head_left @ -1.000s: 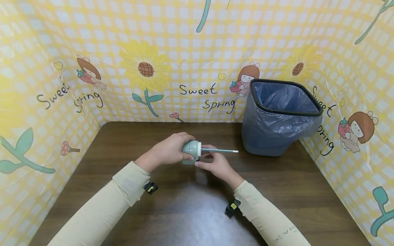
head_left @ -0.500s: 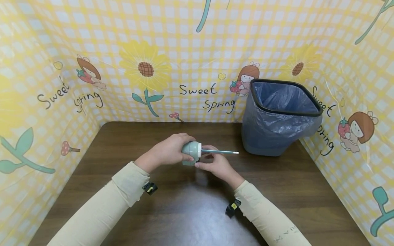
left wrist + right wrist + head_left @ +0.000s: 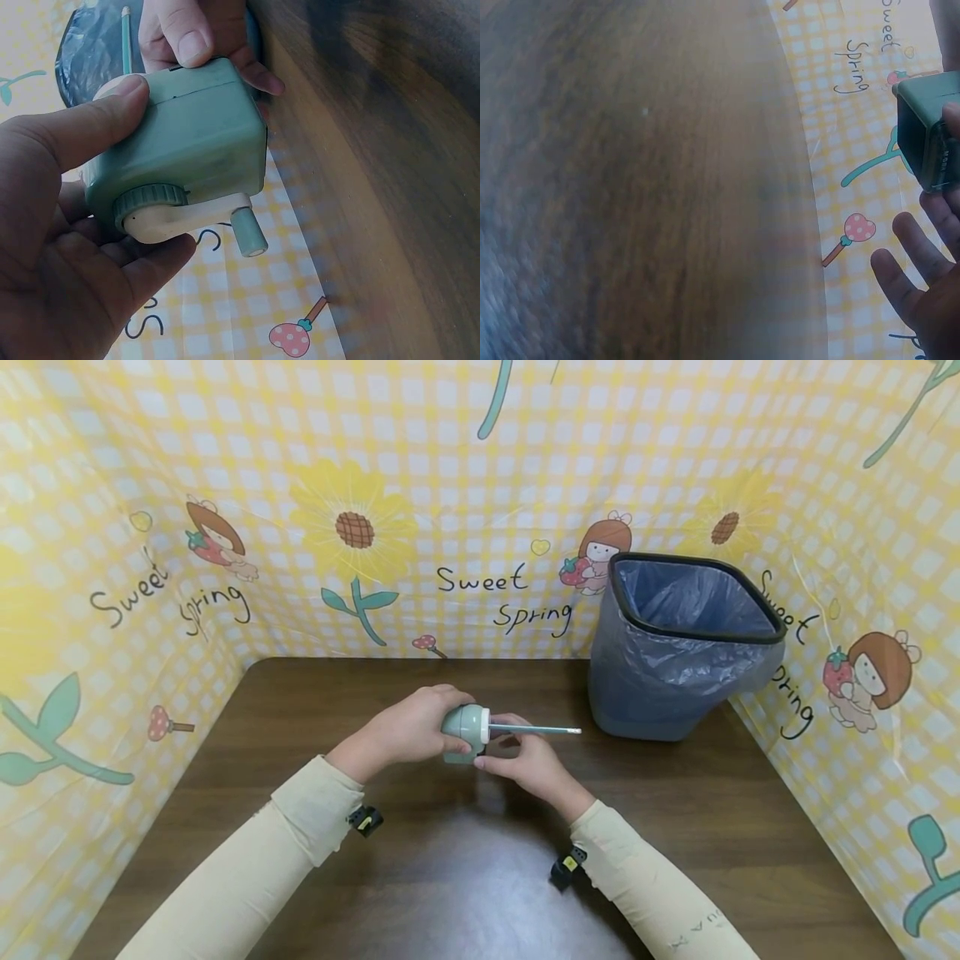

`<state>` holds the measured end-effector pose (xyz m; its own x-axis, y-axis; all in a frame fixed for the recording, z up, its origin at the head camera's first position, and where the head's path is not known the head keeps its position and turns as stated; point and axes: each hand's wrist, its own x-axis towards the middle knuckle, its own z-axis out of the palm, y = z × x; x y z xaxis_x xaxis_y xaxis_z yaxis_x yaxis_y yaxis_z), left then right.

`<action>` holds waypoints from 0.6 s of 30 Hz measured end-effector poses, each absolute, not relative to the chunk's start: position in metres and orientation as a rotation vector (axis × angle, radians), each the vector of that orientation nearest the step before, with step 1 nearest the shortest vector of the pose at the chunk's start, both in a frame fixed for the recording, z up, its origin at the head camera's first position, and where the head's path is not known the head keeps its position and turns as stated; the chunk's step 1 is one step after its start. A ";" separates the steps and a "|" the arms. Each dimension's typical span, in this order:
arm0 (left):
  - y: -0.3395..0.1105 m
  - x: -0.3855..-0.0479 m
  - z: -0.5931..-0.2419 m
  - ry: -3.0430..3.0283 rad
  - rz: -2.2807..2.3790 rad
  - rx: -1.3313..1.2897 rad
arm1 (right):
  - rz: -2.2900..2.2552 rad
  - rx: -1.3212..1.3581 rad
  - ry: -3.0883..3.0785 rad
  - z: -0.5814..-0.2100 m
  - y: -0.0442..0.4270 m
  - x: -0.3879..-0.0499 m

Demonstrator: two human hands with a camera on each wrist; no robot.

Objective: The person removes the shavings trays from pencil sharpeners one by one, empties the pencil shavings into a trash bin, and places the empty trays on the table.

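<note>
Sharpener: I have the green crank sharpener (image 3: 463, 724) near the middle of the table (image 3: 450, 885), held on its side between both hands, its white collar (image 3: 485, 725) facing right.
Pencil: the blue-green pencil (image 3: 534, 729) sits in the collar and sticks out level, passing over the right hand's fingers; its pale free end is well short of the bin.
Left-hand grip: my left hand (image 3: 412, 724) is wrapped round the body, thumb on one face and fingers beneath, near the crank (image 3: 191, 215).
Right-hand grip: my right hand (image 3: 534, 767) pinches the body's pencil-side edge between thumb and forefinger, by a dark lettered panel (image 3: 943, 157); its other fingers reach out clear.
Crank: hangs free from my side of things; neither hand holds its knob (image 3: 249, 232).
Just changed: next to nothing. Over the last second both hands keep their places, and the pencil's tip shows only a slight wobble.
What that means: I read this as a steady two-handed hold, with the right hand's work at the dark panel rather than on the crank; I see no sign of the panel sliding.
Bin: the lined bin (image 3: 637, 702) stands at the far right, untouched.
</note>
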<state>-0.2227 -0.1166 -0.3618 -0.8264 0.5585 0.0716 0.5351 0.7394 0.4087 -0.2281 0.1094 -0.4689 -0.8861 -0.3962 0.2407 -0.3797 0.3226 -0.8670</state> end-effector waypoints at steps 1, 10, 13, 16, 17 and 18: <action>-0.116 -0.223 -0.362 2.878 0.650 0.902 | -1.660 -0.747 2.546 -0.469 0.109 -0.228; -0.116 -0.224 -0.362 2.875 0.635 0.910 | -1.659 -0.746 2.549 -0.471 0.110 -0.229; -0.116 -0.223 -0.362 2.872 0.633 0.905 | -1.653 -0.755 2.552 -0.471 0.110 -0.229; -0.116 -0.223 -0.362 2.869 0.637 0.906 | -1.652 -0.764 2.557 -0.471 0.111 -0.229; -0.116 -0.223 -0.362 2.869 0.639 0.909 | -1.653 -0.765 2.557 -0.471 0.111 -0.229; -0.116 -0.224 -0.362 2.870 0.636 0.911 | -1.656 -0.763 2.555 -0.471 0.111 -0.229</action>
